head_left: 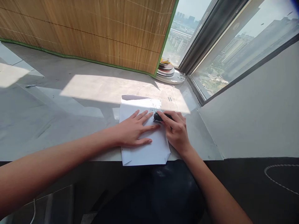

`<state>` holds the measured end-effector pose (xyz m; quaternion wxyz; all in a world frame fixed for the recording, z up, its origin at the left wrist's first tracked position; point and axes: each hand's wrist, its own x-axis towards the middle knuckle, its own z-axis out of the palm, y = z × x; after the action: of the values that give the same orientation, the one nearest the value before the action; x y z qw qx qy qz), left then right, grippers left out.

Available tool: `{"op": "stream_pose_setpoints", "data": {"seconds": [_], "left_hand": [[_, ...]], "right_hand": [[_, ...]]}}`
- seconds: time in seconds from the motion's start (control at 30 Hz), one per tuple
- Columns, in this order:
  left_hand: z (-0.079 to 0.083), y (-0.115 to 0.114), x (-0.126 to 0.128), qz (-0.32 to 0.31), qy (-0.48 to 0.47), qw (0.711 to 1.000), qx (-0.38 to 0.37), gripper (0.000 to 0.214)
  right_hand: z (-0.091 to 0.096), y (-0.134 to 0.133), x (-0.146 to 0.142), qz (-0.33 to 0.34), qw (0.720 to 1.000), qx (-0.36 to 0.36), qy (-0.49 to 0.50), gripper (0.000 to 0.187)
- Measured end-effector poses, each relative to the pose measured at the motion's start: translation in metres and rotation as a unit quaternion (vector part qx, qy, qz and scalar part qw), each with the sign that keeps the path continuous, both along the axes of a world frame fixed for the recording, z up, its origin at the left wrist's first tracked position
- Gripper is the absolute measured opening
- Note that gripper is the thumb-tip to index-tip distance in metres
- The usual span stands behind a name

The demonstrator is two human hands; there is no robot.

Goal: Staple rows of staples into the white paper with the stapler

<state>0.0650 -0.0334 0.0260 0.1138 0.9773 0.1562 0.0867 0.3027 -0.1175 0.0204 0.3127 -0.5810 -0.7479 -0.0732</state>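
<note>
A pale stone counter runs wide beneath the window and meets a plain white wall on the right. A bamboo blind with green edging hangs over the left part of the glass, and its lower edge rests on the counter. A dark window frame slants between two panes, and beyond them lie city blocks and hazy sky. Sunlight falls in a bright patch across the stone, with softer shadow around it. A stack of plates sits in the corner by the frame. Below the counter edge the floor is dark, marked with a thin white dotted curve.
</note>
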Motion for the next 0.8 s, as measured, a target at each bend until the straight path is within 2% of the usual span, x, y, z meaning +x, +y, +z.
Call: {"op": "stream_pose_setpoints", "data": {"seconds": [0.3,0.43,0.53,0.67,0.8], "left_hand": [[-0.003,0.0,-0.001,0.006,-0.001,1.0,-0.005,0.067],[0.001,0.0,-0.001,0.005,0.001,1.0,-0.013,0.066],[0.003,0.0,-0.002,0.004,0.001,1.0,-0.017,0.065],[0.001,0.0,-0.003,0.015,0.001,1.0,-0.023,0.065],[0.004,-0.002,-0.002,0.015,0.01,0.999,-0.028,0.064]], "right_hand": [[0.006,-0.002,-0.012,-0.028,0.993,-0.035,-0.107,0.069],[0.001,0.0,-0.007,-0.04,0.999,0.004,0.01,0.057],[-0.002,0.002,0.0,-0.081,0.991,0.05,0.09,0.049],[-0.006,0.007,0.006,-0.151,0.976,0.079,0.134,0.046],[-0.012,0.01,0.009,-0.198,0.968,0.07,0.14,0.051]]}}
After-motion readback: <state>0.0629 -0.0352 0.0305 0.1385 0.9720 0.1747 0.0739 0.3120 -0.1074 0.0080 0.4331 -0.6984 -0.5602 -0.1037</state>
